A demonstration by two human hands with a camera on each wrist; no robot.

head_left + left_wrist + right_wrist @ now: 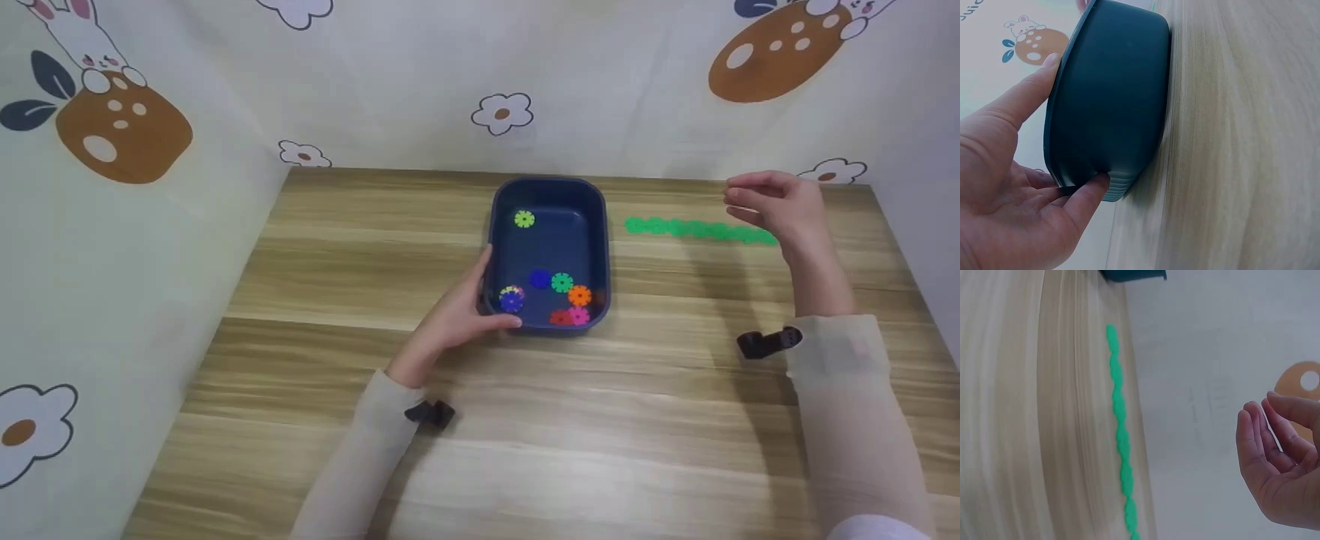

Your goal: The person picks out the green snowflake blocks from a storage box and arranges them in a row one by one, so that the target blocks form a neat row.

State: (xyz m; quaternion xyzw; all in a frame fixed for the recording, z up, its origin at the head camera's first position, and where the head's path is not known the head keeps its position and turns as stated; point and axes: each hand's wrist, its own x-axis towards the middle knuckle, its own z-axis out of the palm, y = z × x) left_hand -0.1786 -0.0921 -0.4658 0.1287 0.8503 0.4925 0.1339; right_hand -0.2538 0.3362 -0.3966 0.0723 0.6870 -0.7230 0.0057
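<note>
A dark blue plastic bin [547, 255] stands on the wooden table, holding several small notched discs, among them a yellow-green disc [524, 219], an orange disc [580, 295] and a blue disc [511, 301]. My left hand [457, 311] grips its near left corner, thumb at the front and fingers along the left side; the left wrist view shows the hand [1022, 191] against the outer wall. To the right lies a straight chain of joined green discs [697, 229]. Above its right end hovers my right hand [784, 206], its fingers loosely bent with nothing between them.
A pale cloth [405, 82] printed with flowers and rabbits stands up behind the table [360, 247] and along its sides. The bin sits close to the table's back edge. Black camera mounts [769, 343] jut from both sleeves.
</note>
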